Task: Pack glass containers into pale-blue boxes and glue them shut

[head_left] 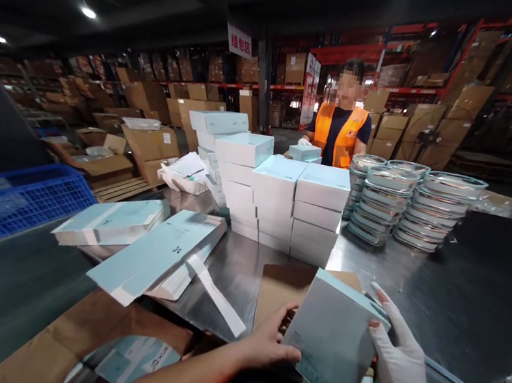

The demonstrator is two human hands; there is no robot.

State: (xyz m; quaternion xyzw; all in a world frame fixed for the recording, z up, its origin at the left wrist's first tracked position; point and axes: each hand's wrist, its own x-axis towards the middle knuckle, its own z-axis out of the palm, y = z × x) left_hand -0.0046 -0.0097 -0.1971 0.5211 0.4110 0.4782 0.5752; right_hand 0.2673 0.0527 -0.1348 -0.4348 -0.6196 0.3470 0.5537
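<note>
A pale blue and white carton box [334, 337] is tilted up in front of my body, held between both hands. Bare fingers of my left hand [267, 339] wrap its left side, the thumb on the near face. My right hand [405, 356], in a white glove with thumb and index fingertips uncovered, grips the right edge. Under the box lies a brown cardboard sheet [278, 288] on the metal table [236, 274]. To the left are a stack of flat pale blue cartons [166, 251] and a loose white paper strip [217, 297].
Stacked finished boxes [274, 201] stand ahead, with piles of glass containers [435, 213] to their right. Across the table is a person in an orange vest [350, 135], a gloved hand near a small box [303, 152]. A blue crate [36, 199] stands left.
</note>
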